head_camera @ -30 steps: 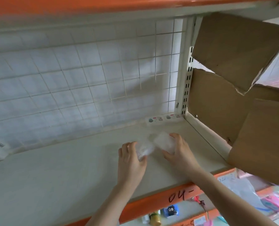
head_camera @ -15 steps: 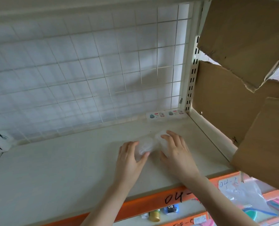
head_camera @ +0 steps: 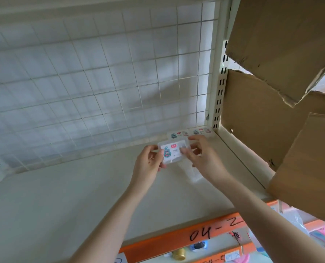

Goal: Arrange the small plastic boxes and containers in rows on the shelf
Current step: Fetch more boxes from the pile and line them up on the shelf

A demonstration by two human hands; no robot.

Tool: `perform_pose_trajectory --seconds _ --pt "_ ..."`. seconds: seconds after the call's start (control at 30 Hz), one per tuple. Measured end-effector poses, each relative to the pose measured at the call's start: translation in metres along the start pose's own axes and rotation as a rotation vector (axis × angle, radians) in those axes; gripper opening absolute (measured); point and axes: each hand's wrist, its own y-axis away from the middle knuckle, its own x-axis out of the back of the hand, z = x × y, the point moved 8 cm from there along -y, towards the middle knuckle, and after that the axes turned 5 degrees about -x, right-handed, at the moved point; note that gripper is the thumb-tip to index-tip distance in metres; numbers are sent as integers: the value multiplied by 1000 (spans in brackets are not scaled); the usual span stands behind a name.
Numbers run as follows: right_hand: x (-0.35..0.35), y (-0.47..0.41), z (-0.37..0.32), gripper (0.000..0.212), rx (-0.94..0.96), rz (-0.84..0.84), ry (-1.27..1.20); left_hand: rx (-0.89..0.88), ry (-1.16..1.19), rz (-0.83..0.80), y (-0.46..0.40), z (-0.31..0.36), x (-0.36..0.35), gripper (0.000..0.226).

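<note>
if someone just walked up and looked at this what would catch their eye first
Most likely the small clear plastic box with a colourful label, held up above the pale shelf between the left hand and the right hand. Next, the torn brown cardboard flaps crowding in from the right. Then the orange shelf edge at the bottom, with "04-2" handwritten in black.
</note>
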Motion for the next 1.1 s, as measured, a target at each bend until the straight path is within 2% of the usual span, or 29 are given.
perform_pose_trajectory --seconds 0.07,0.2,0.37,0.5,0.63,0.73,0.83,1.1 --pt "-2 -15 4 28 -49 -12 -3 41 -31 19 -12 -8 2 8" --pt "-13 -34 9 19 -36 -37 184 195 -138 97 -36 -38 14 24" --pt "-34 -37 2 23 62 -127 376 339 -152 226 -47 -62 29 24" --pt "-49 -33 -2 29 147 -166 639 379 -244 184 -41 -62 28 18" --pt "-51 -24 9 49 78 -184 911 291 -645 29 -36 -56 23 34" --pt "-47 -14 16 61 50 -186 965 213 -800 6 -35 -50 18 49" --pt "-43 -9 22 60 31 -184 966 123 -964 -23 -42 -44 4 61" --pt "-36 -12 19 52 9 -195 960 2 -1101 -91 -73 -39 -5 40"
